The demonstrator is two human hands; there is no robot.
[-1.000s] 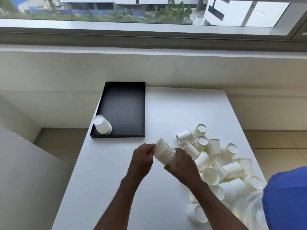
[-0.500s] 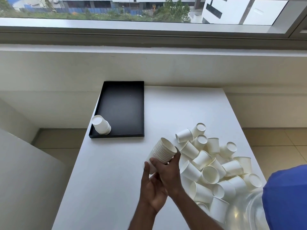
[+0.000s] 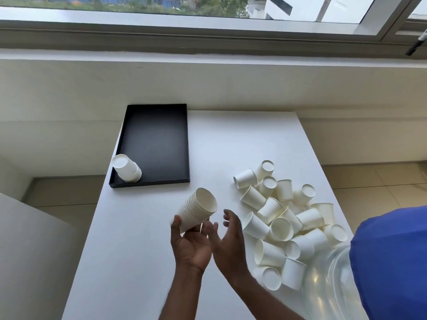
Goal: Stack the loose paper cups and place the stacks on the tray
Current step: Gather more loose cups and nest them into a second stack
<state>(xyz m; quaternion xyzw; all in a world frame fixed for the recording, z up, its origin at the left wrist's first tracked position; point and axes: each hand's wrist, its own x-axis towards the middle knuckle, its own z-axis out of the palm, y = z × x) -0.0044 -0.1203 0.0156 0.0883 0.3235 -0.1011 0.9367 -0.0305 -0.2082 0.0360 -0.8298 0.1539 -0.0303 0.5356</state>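
A stack of white paper cups [image 3: 199, 209] tilts above the table, mouth facing up and to the right. My left hand [image 3: 190, 243] holds its lower end, palm up, thumb on the left side. Just to the right, my right hand [image 3: 227, 239] hovers with relaxed fingers and holds nothing. A pile of loose white cups [image 3: 284, 218] lies on the right part of the table. At the back left sits the black tray [image 3: 159, 139]. One short stack of cups [image 3: 127, 168] stands upside down in its near left corner.
The white table [image 3: 129, 250] stands against a white wall under a window. A clear plastic bag [image 3: 328, 287] lies at the table's near right edge beside the pile. A blue garment [image 3: 390, 259] fills the lower right corner.
The right hand has let go of the stack and drawn back to the right. The left hand now holds the stack alone, a little further left, its mouth turned upward.
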